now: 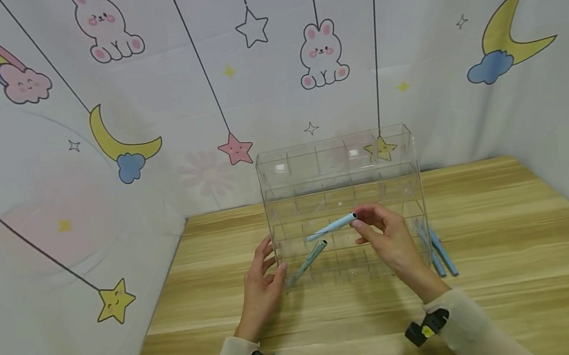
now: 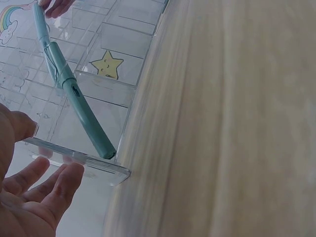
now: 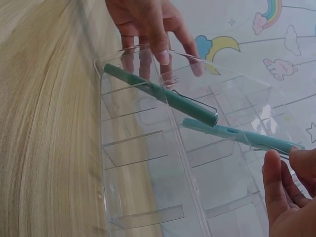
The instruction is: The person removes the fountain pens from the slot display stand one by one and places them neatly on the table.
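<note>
A clear plastic organizer [image 1: 264, 202] with rows of compartments stands upright on the table. My left hand [image 1: 264, 281] grips its left side wall, thumb on one face and fingers on the other. In a lower-left compartment a green pen [image 1: 306, 263] leans at a slant; its clip shows in the right wrist view. Between thumb and fingers, my right hand [image 1: 387, 239] pinches a light blue pen [image 1: 332, 227] by its clip end. That pen points left in front of a middle row; whether its far tip is inside a compartment I cannot tell.
Several blue pens [image 1: 443, 253] lie on the wooden table [image 1: 521, 245] beside the organizer's right side. A white cloth [image 1: 275, 86] printed with rabbits, stars and moons hangs behind and at both sides.
</note>
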